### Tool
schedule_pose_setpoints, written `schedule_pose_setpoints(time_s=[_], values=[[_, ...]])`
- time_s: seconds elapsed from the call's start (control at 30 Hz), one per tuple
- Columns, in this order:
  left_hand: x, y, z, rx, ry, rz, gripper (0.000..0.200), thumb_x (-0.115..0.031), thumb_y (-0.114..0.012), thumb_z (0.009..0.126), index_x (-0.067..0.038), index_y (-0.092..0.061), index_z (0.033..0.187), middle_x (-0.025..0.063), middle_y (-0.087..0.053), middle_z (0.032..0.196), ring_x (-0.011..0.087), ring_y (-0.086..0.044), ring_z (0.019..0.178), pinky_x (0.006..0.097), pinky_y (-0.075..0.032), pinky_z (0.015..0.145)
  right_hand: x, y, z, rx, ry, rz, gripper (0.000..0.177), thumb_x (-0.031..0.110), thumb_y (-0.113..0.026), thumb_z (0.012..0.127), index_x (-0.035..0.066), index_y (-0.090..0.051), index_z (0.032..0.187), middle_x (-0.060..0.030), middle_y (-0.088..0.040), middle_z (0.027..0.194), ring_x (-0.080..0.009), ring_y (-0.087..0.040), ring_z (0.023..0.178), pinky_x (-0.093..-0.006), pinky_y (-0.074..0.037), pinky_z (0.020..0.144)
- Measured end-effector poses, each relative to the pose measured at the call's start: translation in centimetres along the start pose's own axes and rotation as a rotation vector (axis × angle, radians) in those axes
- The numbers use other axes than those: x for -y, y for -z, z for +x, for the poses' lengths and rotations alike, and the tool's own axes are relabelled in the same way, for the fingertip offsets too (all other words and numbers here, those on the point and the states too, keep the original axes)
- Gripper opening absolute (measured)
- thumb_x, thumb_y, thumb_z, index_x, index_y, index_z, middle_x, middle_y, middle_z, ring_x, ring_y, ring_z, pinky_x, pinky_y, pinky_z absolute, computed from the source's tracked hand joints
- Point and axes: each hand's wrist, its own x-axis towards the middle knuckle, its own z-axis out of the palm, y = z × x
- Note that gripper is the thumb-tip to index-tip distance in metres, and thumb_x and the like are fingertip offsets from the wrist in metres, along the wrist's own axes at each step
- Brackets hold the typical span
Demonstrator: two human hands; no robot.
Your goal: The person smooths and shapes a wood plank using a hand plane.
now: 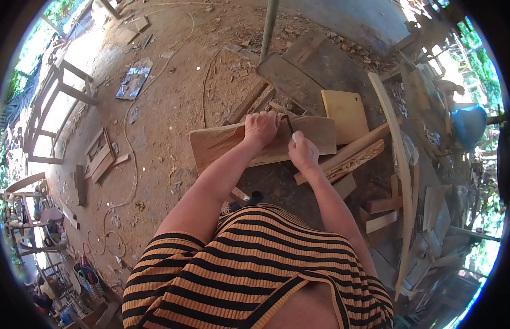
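A wide wooden board (217, 147) with a rough, uneven far edge lies across in front of me. My left hand (260, 129) is closed over its far edge near the middle, the fingertips partly hidden. Just to the right, my right hand (304, 152) is closed around the handle of a thin, dark-bladed tool (289, 125). The blade points away from me and meets the board near its far edge, close to my left fingers. What kind of tool it is, I cannot tell.
A yellow board (344, 116), a beam with a rough face (354, 162) and a long curved plank (396, 153) lie to the right. Beyond stands a thin post (269, 30). Chair frames (63, 90) and a cable (135, 164) are at left on the dirt floor.
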Motion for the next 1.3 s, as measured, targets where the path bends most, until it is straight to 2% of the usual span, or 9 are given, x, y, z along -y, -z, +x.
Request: schedule_pose_setpoints(time_s=[0.13, 0.2, 0.33, 0.43, 0.6, 0.67, 0.8, 0.87, 1.3], values=[[-0.2, -0.7, -0.2, -0.031, 0.003, 0.015, 0.040, -0.039, -0.042, 0.094, -0.011, -0.067, 0.081, 0.0138, -0.067, 0.079, 0.0320, -0.065, 0.077, 0.0451, -0.046, 0.072, 0.8, 3.6, 1.7, 0.190, -0.128, 0.172, 0.021, 0.026, -0.055, 0.086, 0.006, -0.054, 0.089, -0.0184, -0.064, 0.077, -0.0381, -0.062, 0.077, -0.0486, -0.048, 0.067], [-0.2, -0.7, -0.2, -0.048, 0.002, 0.035, 0.040, -0.040, -0.042, 0.095, -0.011, -0.067, 0.081, 0.0139, -0.067, 0.078, 0.0320, -0.065, 0.077, 0.0454, -0.046, 0.073, 1.8, 5.6, 2.5, 0.320, -0.126, 0.034, 0.024, 0.028, -0.056, 0.086, 0.006, -0.058, 0.094, -0.0178, -0.066, 0.093, -0.0372, -0.060, 0.096, -0.0473, -0.046, 0.083], [-0.5, -0.4, 0.0, -0.005, 0.030, 0.067, 0.041, -0.040, -0.041, 0.095, -0.011, -0.066, 0.081, 0.0138, -0.067, 0.078, 0.0316, -0.065, 0.077, 0.0461, -0.046, 0.073, 2.6, 7.4, 3.4, 0.093, -0.087, 0.047, 0.025, 0.030, -0.055, 0.086, 0.006, -0.057, 0.093, -0.0183, -0.066, 0.090, -0.0381, -0.061, 0.092, -0.0473, -0.047, 0.079], [-0.5, -0.3, -0.2, 0.002, 0.042, 0.078, 0.042, -0.040, -0.040, 0.095, -0.010, -0.066, 0.081, 0.0136, -0.067, 0.081, 0.0315, -0.065, 0.079, 0.0461, -0.046, 0.074, 2.4, 9.0, 3.7, -0.044, -0.161, 0.425, 0.026, 0.030, -0.054, 0.089, 0.004, -0.053, 0.086, -0.0175, -0.065, 0.082, -0.0389, -0.062, 0.082, -0.0476, -0.046, 0.069], [-0.8, 0.3, 0.1, -0.003, 0.044, 0.022, 0.043, -0.042, -0.039, 0.095, -0.009, -0.065, 0.085, 0.0121, -0.068, 0.087, 0.0320, -0.064, 0.087, 0.0461, -0.045, 0.079, -1.9, 6.9, -1.2, -0.012, -0.266, 0.600, 0.028, 0.030, -0.056, 0.089, 0.003, -0.050, 0.085, -0.0146, -0.064, 0.074, -0.0355, -0.063, 0.076, -0.0440, -0.047, 0.065], [-1.0, 1.4, 0.5, 0.204, 0.116, -0.050, 0.042, -0.045, -0.041, 0.094, -0.009, -0.062, 0.098, 0.0172, -0.066, 0.098, 0.0320, -0.060, 0.102, 0.0470, -0.042, 0.086, -3.4, 5.8, -3.6, 0.005, -0.334, 0.640, 0.028, 0.030, -0.057, 0.089, 0.003, -0.049, 0.085, -0.0142, -0.064, 0.074, -0.0349, -0.063, 0.075, -0.0435, -0.047, 0.065], [-0.1, 2.9, 1.3, 0.354, 0.075, -0.018, 0.041, -0.045, -0.047, 0.091, -0.008, -0.061, 0.102, 0.0178, -0.065, 0.101, 0.0325, -0.058, 0.105, 0.0478, -0.042, 0.089, -6.1, 3.4, -6.6, -0.095, -0.272, 0.490, 0.028, 0.030, -0.056, 0.089, 0.003, -0.048, 0.085, -0.0164, -0.062, 0.075, -0.0385, -0.061, 0.077, -0.0452, -0.044, 0.065], [1.5, 2.9, 1.7, 0.494, -0.114, 0.016, 0.040, -0.040, -0.052, 0.088, -0.008, -0.058, 0.112, 0.0206, -0.062, 0.109, 0.0334, -0.058, 0.107, 0.0453, -0.043, 0.091, -7.1, 2.4, -7.2, -0.092, -0.285, 0.467, 0.028, 0.030, -0.056, 0.089, 0.004, -0.048, 0.085, -0.0173, -0.061, 0.076, -0.0398, -0.060, 0.078, -0.0461, -0.043, 0.065], [0.3, 3.0, -1.4, 0.298, -0.209, 0.135, 0.033, -0.018, -0.050, 0.088, -0.008, -0.054, 0.119, 0.0223, -0.062, 0.103, 0.0378, -0.060, 0.095, 0.0470, -0.046, 0.085, -7.9, 1.8, -8.0, -0.051, -0.354, 0.408, 0.026, 0.031, -0.055, 0.089, 0.006, -0.049, 0.086, -0.0175, -0.060, 0.077, -0.0402, -0.059, 0.082, -0.0483, -0.042, 0.068]])
